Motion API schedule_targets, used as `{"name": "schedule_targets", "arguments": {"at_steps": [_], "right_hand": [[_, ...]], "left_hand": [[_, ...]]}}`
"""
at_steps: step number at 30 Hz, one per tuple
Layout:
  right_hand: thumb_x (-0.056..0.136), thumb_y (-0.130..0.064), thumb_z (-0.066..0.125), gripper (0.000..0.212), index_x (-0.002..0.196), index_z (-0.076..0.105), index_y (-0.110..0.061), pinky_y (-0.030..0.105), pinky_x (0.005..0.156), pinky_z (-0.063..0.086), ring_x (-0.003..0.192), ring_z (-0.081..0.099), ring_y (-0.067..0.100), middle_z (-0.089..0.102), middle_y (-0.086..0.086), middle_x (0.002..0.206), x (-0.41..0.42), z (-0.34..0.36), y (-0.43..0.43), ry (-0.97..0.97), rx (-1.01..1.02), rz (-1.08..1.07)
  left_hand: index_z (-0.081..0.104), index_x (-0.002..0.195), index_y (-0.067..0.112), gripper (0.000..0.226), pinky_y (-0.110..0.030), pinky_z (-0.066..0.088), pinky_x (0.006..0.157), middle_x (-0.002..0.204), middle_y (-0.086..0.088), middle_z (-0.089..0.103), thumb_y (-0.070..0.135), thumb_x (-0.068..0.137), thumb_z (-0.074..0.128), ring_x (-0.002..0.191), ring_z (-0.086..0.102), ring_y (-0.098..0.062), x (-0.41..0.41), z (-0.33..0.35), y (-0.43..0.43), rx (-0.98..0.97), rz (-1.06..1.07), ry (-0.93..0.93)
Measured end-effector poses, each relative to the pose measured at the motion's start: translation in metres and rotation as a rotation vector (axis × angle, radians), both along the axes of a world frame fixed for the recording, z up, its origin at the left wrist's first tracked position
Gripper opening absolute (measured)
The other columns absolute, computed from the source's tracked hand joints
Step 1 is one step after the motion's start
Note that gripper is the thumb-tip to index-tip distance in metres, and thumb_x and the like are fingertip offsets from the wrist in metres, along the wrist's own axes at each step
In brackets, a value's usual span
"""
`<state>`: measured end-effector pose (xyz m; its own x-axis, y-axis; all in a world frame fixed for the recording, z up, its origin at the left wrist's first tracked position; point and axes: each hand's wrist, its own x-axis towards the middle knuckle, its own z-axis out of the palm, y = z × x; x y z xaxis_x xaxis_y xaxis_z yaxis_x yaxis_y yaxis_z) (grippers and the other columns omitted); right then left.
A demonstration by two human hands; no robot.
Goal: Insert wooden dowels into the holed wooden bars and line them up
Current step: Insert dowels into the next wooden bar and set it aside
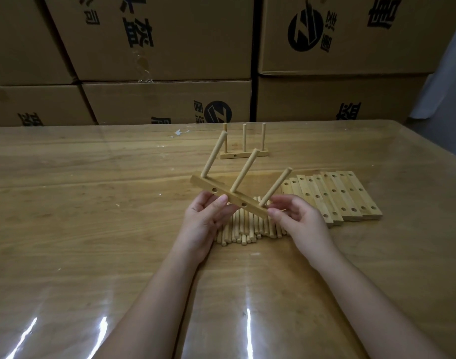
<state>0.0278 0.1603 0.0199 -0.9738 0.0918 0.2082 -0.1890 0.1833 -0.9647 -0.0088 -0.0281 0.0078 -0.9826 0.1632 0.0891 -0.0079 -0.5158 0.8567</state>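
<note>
My left hand [208,218] and right hand [299,218] pinch the tilted holed bar [229,196], its three dowels [243,170] slanting up beyond my fingertips [223,200].

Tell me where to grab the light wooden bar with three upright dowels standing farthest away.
Probably pinch the light wooden bar across its long front and back faces, coming down from above between two upright dowels; it lies flat, and the dowels alone might pull out.

table [92,203]: wood, glossy clear cover, glare | behind: stacked cardboard boxes [170,47], black print
</note>
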Motion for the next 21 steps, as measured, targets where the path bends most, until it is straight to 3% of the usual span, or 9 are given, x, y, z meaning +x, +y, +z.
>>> {"name": "schedule_targets", "arguments": {"at_steps": [8, 12, 16, 18, 21], "right_hand": [[0.081, -0.014, 0.069, 0.025, 0.095, 0.062, -0.033, 0.014, 0.070, 0.051, 0.083, 0.065, 0.000, 0.069, -0.013, 0.092, 0.000, -0.001, -0.002, 0.002, -0.047, 0.048], [0.083, -0.013, 0.067, 0.021, 0.094, 0.064, -0.030, 0.017, 0.071, 0.054, 0.083, 0.067, 0.004, 0.071, -0.008, 0.091, -0.001, -0.003, -0.002, 0.013, -0.056, 0.010], [0.083, -0.013, 0.066, 0.022, 0.099, 0.063, -0.027, 0.016, 0.070, 0.053, 0.085, 0.067, 0.006, 0.070, -0.005, 0.095, -0.004, -0.002, 0.004, 0.018, -0.138, -0.056], [0.083, -0.012, 0.066, 0.021, 0.099, 0.063, -0.026, 0.014, 0.067, 0.051, 0.084, 0.068, 0.006, 0.071, -0.006, 0.093, -0.005, -0.002, 0.007, 0.023, -0.175, -0.086], [0.083, -0.011, 0.065, 0.019, 0.098, 0.064, -0.023, 0.012, 0.064, 0.050, 0.081, 0.068, 0.005, 0.072, -0.005, 0.090, -0.005, 0.001, 0.012, 0.020, -0.223, -0.114]], "left_hand": [[0.073, 0.080, 0.023, 0.010, -0.027, 0.057, 0.075, 0.089, -0.004, 0.074, 0.015, 0.076, 0.069, 0.080, 0.073, -0.018, 0.000, -0.001, -0.002, -0.016, 0.005, -0.005], [0.072, 0.072, 0.023, 0.011, -0.028, 0.057, 0.075, 0.089, -0.010, 0.074, 0.025, 0.064, 0.079, 0.081, 0.073, -0.022, 0.000, 0.000, -0.002, -0.021, 0.007, -0.031], [0.063, 0.101, 0.007, 0.040, -0.029, 0.057, 0.075, 0.099, -0.018, 0.073, 0.030, 0.071, 0.076, 0.089, 0.072, -0.027, 0.000, 0.001, -0.001, 0.000, 0.000, -0.067], [0.060, 0.112, 0.005, 0.042, -0.030, 0.057, 0.076, 0.104, -0.018, 0.072, 0.028, 0.077, 0.069, 0.091, 0.072, -0.027, 0.000, 0.002, -0.003, 0.015, -0.008, -0.078], [0.062, 0.112, 0.008, 0.038, -0.032, 0.058, 0.081, 0.102, -0.016, 0.073, 0.026, 0.078, 0.065, 0.089, 0.072, -0.025, -0.001, 0.003, -0.005, 0.027, -0.004, -0.079]]}}
